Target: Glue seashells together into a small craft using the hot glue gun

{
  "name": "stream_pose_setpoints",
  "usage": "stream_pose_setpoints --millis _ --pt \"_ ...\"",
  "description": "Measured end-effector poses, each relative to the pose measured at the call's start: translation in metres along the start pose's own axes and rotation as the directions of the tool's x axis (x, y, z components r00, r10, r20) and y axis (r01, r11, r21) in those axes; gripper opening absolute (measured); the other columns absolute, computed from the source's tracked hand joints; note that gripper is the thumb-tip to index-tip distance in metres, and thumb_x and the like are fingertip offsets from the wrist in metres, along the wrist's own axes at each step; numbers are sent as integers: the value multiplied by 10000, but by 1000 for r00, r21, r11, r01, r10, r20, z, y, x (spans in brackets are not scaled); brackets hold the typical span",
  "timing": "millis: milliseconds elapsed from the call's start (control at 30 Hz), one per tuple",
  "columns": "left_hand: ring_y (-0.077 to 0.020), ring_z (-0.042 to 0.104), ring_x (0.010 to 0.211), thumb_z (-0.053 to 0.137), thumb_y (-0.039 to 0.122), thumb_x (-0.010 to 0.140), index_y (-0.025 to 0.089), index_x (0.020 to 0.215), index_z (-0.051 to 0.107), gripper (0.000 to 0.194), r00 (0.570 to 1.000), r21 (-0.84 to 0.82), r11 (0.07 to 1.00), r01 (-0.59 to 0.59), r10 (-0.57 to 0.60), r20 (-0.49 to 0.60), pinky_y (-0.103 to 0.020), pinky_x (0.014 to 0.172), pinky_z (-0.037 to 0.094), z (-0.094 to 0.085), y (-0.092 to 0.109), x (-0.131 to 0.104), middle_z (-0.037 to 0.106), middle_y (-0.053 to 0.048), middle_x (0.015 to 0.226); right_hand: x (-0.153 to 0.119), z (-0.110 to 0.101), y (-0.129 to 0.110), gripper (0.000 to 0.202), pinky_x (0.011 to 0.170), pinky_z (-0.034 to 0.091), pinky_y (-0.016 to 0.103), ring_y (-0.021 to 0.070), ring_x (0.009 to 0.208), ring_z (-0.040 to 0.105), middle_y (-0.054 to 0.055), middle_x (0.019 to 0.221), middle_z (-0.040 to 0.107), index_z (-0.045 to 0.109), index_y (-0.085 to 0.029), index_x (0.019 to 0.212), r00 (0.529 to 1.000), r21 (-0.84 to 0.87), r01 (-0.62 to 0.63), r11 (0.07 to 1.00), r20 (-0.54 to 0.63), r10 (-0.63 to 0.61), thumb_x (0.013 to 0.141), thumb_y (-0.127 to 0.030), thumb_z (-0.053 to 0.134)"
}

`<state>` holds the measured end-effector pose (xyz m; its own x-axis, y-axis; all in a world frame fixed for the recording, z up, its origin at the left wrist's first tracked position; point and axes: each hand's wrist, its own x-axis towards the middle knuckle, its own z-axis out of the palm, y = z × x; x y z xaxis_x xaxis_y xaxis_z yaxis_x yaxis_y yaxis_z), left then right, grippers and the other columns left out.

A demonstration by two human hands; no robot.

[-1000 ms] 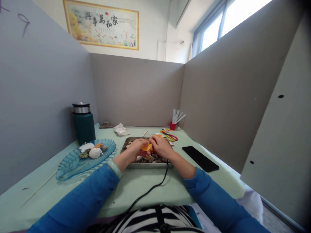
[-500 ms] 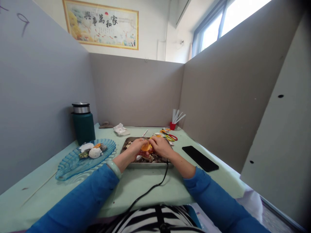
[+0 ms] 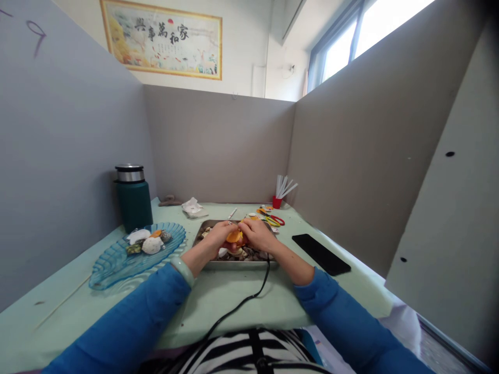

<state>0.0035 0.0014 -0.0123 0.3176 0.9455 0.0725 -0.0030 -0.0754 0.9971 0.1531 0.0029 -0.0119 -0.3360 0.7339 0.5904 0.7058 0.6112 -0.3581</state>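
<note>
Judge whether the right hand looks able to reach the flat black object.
Probably yes: the right hand is occupied beside the orange shell, but nothing appears to cover or block the flat black object.

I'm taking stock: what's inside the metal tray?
Brown and pale pieces show in the metal tray; the hands, holding an orange piece, hide whatever lies beneath.

Orange shell (image 3: 234,237), blue sleeves (image 3: 132,317), black-and-white striped clothing (image 3: 234,355), blue plate (image 3: 115,265), teal flask (image 3: 134,205), pale green tablecloth (image 3: 234,291)

Head view — forward and down, seemingly near the table (image 3: 210,285)
</note>
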Motion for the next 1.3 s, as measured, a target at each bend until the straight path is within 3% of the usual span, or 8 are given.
stream_pose_setpoints --millis 267,567,833,967,1100,1300 --pt "-102 491 382 494 210 743 120 723 500 93 1000 -12 1000 -21 21 5 -220 380 420 3 5 -4 572 -41 560 -1 -2 -2 315 544 264 205 84 531 425 -34 528 489 485 -157 596 999 118 -21 993 28 18 884 -243 391" --pt "-123 556 444 523 278 775 124 801 506 158 999 -26 1000 -15 16 39 -253 443 469 1 0 -1 604 -58 656 0 4 7 265 547 269 211 98 568 459 -21 596 548 533 -166 715 999 49 -44 998 -13 45 894 -308 398" --pt "-151 607 569 570 283 763 143 833 511 167 995 -2 999 38 -38 -90 -282 519 508 2 2 -3 604 -43 713 0 7 9 223 574 279 214 112 624 497 -2 651 576 546 -174 750 999 -21 -22 1000 -26 21 895 -275 410" --pt "-147 597 650 671 301 671 142 815 533 255 983 -13 1000 -25 22 -180 -258 542 500 2 1 -1 588 -33 752 0 7 9 231 558 262 219 111 598 468 -4 631 545 548 -172 732 1000 -60 -11 998 -25 10 891 -272 413" --pt "-121 574 596 689 318 640 137 799 556 275 981 -3 997 -80 78 -179 -224 536 468 -2 -4 3 583 -15 688 0 7 9 243 553 255 221 111 587 454 -7 620 539 553 -173 724 1000 -59 -5 998 -23 4 891 -285 417" --pt "-143 583 638 668 338 654 143 773 556 255 988 36 998 -45 50 -143 -237 514 481 -3 -5 4 587 -22 697 0 7 9 234 556 258 219 114 614 473 4 665 570 562 -173 752 999 -55 -29 998 -26 28 891 -290 415"
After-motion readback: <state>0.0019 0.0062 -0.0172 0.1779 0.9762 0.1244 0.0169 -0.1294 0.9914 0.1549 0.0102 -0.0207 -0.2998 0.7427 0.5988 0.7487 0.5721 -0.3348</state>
